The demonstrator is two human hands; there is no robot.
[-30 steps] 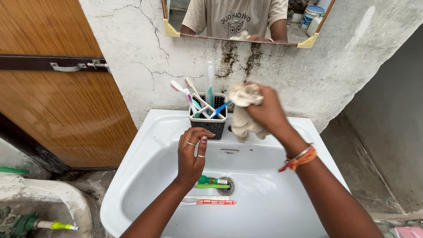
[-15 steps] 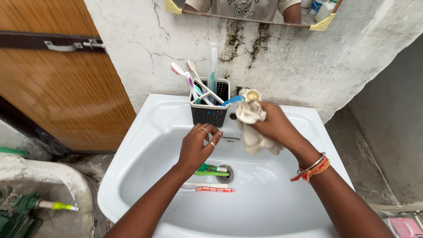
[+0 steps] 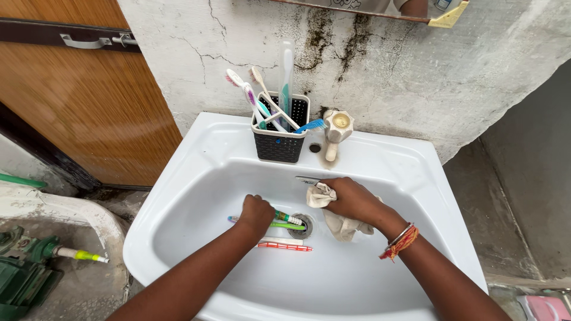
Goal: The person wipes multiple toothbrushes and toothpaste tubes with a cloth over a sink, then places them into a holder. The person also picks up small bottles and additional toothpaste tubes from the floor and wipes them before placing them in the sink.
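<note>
My left hand (image 3: 257, 214) is down in the white sink (image 3: 196, 172), fingers closed around a green toothbrush (image 3: 284, 225) that lies by the drain (image 3: 302, 226). A red and white toothbrush (image 3: 284, 245) lies just below it on the basin floor. My right hand (image 3: 355, 200) grips a crumpled beige cloth (image 3: 324, 195) and presses it against the inner back wall of the sink, part of the cloth hanging toward the drain.
A black perforated holder (image 3: 279, 142) with several toothbrushes stands on the sink's back ledge, beside a cream tap (image 3: 336, 132). Behind is a cracked, stained white wall (image 3: 404, 77) under a mirror edge. A wooden door (image 3: 83, 107) is at left; green pipe fittings (image 3: 24, 267) sit low left.
Both hands dropped from the ledge into the basin. The right hand took the cloth off the tap, uncovering it. The left hand closed on the green toothbrush. The view tilted down.
</note>
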